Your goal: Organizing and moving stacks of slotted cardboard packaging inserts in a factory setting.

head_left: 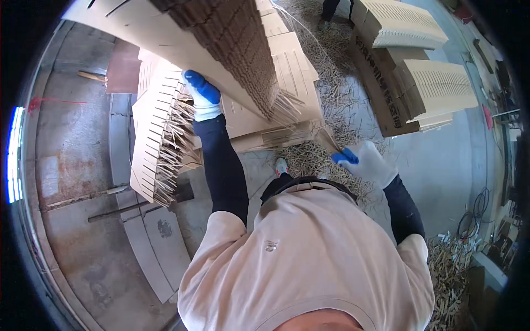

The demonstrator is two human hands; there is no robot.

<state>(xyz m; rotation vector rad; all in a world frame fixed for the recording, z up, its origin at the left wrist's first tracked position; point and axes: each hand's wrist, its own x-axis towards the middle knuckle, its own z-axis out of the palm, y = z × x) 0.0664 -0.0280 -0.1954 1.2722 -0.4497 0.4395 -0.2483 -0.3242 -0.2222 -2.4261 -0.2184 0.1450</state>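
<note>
**Left hand against tall cardboard stack; right hand narrowed on brown strip**

Both hands gloved, white with blue on the fingers; left arm reaches forward, its blue-coated fingers against the pale side of the tall cardboard stack, near the lower edge; how far they are spread, cannot tell. Right hand out to the side, beyond the stack's near corner; fingers drawn together at the end of the brown strip (which fingers bear on it is too small to tell).

Tall cardboard stack directly ahead, its rows of brown corrugated edges facing right; loose strips bristle at its near foot; slotted sheets lie beside it. Left of the left forearm, a slotted pile with a ragged, splintered edge; scraps strewn over the floor; far right, a nearer pale stack and a farther pale stack, both ridged, beside a brown carton.
</note>
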